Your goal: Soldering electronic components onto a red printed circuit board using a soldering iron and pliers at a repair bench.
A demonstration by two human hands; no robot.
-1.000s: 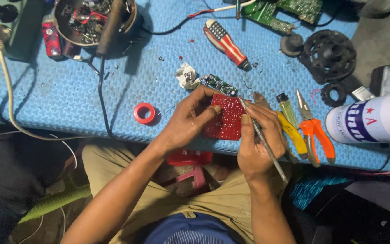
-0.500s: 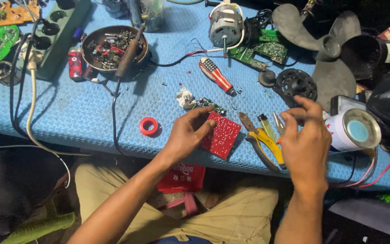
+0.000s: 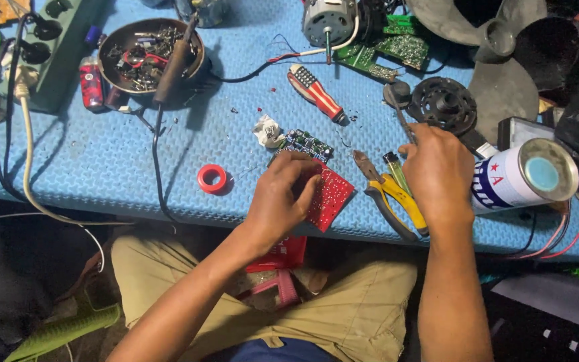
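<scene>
Red is the colour at the centre of the head view: a red circuit board [image 3: 332, 196] lies at the near edge of the blue foam mat [image 3: 102, 154], one corner over the person's lap. The left hand [image 3: 283, 198] covers its left half, fingers curled down on the top face and closed about the board's edge, pinning it in place. Just beyond the fingertips sits a small green board [image 3: 306, 143], and to the left, well apart, a red tape ring [image 3: 212, 178].

The right hand [image 3: 440, 171] is off the board, to its right, knuckles up over the mat. Its fingertips meet the near end of a thin grey metal tool [image 3: 399, 110] that points away toward a black round part [image 3: 445, 104]. Whether the fingers have closed on it or only touch it cannot be told. Yellow-handled pliers [image 3: 397, 201] lie between the two hands, and a white spray can [image 3: 524, 177] lies on its side against the right wrist.

By the look of it, the step in hand is a tool change, with the board kept steady. A sound next move would call for a firm pinch on the thin tool and for the left hand's fingers to leave the working spot on the board uncovered.
</scene>
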